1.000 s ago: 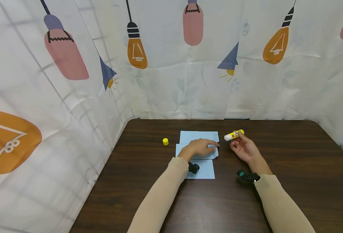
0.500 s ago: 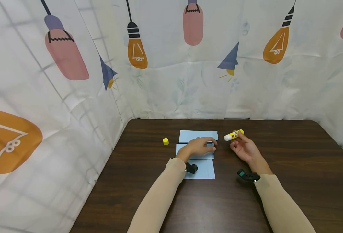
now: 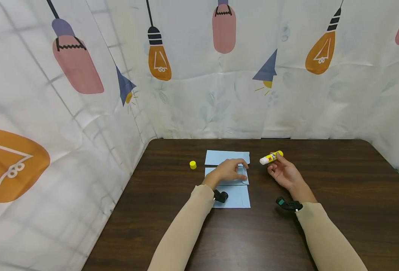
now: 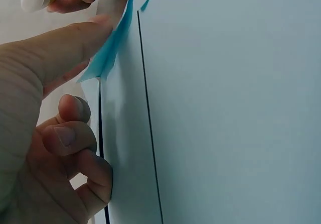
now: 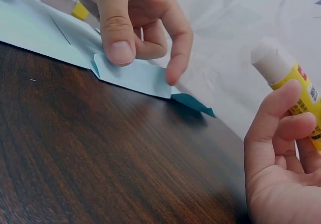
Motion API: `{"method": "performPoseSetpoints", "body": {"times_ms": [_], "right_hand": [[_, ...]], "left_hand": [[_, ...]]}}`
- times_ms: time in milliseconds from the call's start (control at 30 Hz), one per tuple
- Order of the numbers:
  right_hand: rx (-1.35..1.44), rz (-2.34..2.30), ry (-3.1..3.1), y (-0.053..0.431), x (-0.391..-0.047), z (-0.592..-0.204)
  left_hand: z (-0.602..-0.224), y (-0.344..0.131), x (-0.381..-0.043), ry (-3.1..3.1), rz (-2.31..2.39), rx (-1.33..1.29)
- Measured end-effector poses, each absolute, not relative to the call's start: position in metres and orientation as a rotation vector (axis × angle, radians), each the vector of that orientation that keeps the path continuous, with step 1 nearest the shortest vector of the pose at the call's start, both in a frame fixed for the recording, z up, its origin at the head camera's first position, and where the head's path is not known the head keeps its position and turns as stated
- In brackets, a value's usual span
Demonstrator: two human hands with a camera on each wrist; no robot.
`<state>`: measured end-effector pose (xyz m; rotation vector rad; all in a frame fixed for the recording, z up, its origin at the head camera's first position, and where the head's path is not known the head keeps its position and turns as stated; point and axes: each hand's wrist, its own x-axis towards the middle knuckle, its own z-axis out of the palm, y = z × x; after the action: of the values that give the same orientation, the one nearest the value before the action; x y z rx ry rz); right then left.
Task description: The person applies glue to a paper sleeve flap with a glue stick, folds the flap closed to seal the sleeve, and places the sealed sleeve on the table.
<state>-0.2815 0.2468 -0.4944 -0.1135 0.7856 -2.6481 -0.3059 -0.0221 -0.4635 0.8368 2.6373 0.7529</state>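
Note:
A sheet of light blue paper (image 3: 234, 198) with crosswise folds lies on the table, in three panels. My left hand (image 3: 227, 170) is over its middle panel, thumb and index finger spread and touching the paper at its right edge; a narrow side flap (image 5: 133, 78) there is turned inward. In the left wrist view the other fingers curl loosely beside the paper's edge. My right hand (image 3: 285, 175) holds an uncapped glue stick (image 3: 270, 157) just above the table, right of the paper, its white end pointing left. In the right wrist view the glue stick (image 5: 306, 91) is tilted between thumb and fingers.
A yellow glue stick cap (image 3: 193, 165) stands on the dark wood table (image 3: 348, 180), left of the paper. White curtains (image 3: 199, 101) printed with lamps hang behind the table and along its left side.
My left hand has drawn back leftward, and the paper's right side flap has folded inward. The top panel has shifted slightly left. My right hand with the glue stick has hardly moved.

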Motion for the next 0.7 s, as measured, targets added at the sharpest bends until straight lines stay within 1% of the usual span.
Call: {"method": "performPoseSetpoints", "body": {"times_ms": [700], "right_hand": [[-0.158, -2.621, 0.842, 0.2469, -0.2809, -0.4953]], "left_hand": [[-0.4619, -0.0206, -0.3062, 2.689, 0.712, 0.739]]}}
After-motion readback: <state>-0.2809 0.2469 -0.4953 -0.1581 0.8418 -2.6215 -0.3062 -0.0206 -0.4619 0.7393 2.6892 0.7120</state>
